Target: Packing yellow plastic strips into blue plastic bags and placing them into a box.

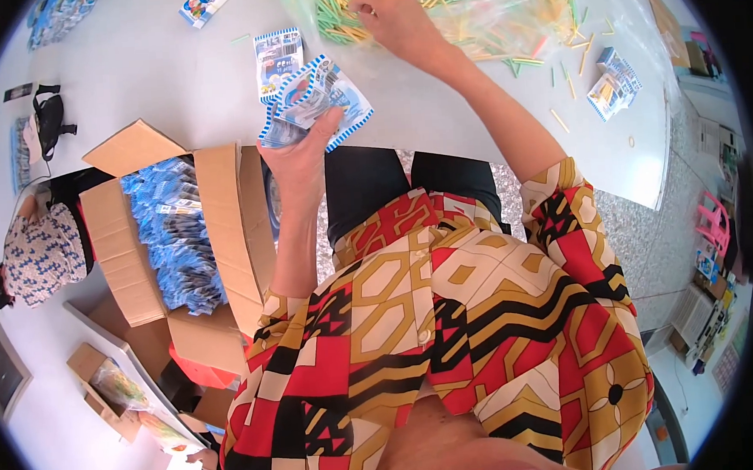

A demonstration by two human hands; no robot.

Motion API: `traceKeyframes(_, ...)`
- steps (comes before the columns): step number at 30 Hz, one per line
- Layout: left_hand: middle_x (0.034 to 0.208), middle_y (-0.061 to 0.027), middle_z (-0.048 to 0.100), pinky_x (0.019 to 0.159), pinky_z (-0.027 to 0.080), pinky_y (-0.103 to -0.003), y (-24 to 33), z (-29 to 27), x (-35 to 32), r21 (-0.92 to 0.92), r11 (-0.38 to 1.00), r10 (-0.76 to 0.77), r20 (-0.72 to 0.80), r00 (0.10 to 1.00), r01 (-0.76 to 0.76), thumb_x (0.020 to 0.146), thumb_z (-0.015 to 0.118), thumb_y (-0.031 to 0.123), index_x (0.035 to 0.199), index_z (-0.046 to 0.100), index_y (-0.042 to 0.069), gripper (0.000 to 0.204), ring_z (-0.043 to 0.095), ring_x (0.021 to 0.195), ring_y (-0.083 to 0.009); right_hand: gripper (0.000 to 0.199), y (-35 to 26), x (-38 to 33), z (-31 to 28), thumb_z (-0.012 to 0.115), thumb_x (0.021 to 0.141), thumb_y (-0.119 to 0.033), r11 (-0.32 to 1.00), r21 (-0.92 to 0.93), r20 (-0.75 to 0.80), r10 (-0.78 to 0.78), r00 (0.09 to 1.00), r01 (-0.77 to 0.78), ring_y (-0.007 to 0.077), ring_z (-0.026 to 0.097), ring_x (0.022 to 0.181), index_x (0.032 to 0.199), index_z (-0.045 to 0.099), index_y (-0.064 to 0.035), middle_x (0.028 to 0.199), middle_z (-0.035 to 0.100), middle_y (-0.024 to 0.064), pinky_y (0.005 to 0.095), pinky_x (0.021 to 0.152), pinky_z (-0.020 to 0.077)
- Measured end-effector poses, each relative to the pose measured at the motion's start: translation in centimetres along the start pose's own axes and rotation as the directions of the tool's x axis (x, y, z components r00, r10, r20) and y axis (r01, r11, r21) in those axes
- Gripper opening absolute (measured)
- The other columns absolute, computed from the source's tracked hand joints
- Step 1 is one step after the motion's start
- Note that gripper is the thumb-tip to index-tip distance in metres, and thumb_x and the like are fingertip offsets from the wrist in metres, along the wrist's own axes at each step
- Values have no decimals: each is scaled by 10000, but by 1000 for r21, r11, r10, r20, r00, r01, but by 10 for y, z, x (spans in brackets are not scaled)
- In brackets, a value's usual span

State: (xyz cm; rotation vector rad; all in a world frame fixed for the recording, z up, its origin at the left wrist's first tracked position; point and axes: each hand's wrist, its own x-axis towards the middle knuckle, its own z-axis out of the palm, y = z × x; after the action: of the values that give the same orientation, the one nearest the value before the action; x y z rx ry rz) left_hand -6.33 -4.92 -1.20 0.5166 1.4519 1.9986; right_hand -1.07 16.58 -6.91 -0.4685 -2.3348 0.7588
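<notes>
grips striped blue-and-white packets (349, 109) in the left hand (298, 150), with fingers closed around the lower end and thumb pressed over the front, in a number too overlapped to tell. reaches the right hand (413, 33) forward to a heap of thin green, yellow and pink sticks (340, 20), with fingers curled inward at the heap's near side; cannot tell whether pinching a stick. has another flat packet (278, 49) on the pale tabletop (181, 83), just beyond the held ones and partly hidden behind them. shows clear plastic (609, 1) spread about the heap at the far side of the tabletop, with loose sticks (559, 121) scattered to the right and a blue-and-white packet bundle (614, 86) lying near the right edge. has, to the left of the left forearm, an open cardboard box (226, 213) filled with blue packets (172, 237), beside the tabletop's near edge. wears a shirt (483, 323) patterned in red, black, gold and cream. shares the room with another person (45, 252) at far left and a pink plastic seat (713, 224) at far right.
</notes>
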Motion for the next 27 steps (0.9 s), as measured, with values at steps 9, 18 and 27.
traceKeyframes(9,1007,-94,614,801,507,-296,1,2,0,-13,1000,-1,21,1000,1,701,707,-92,1133,532,-32,470,608,884,-150,170,-6,15,15,614,684,-162,969,-247,165,29,986,13,362,600,746,711,598,6,709,593,207,436,668,475)
traceKeyframes(18,1007,-94,618,802,508,-300,0,6,-2,-33,999,3,12,1000,-3,706,703,-86,1146,527,-32,477,609,884,-148,116,0,25,48,573,660,-70,892,-451,274,172,946,-31,354,634,691,706,649,5,724,622,220,439,619,507)
traceKeyframes(27,964,-84,641,793,505,-278,1,4,-4,-20,1000,-21,27,999,22,721,709,-51,1118,571,-38,420,617,839,-131,125,30,27,42,580,658,-75,911,-413,191,63,980,21,360,631,679,705,648,18,703,619,228,438,629,505)
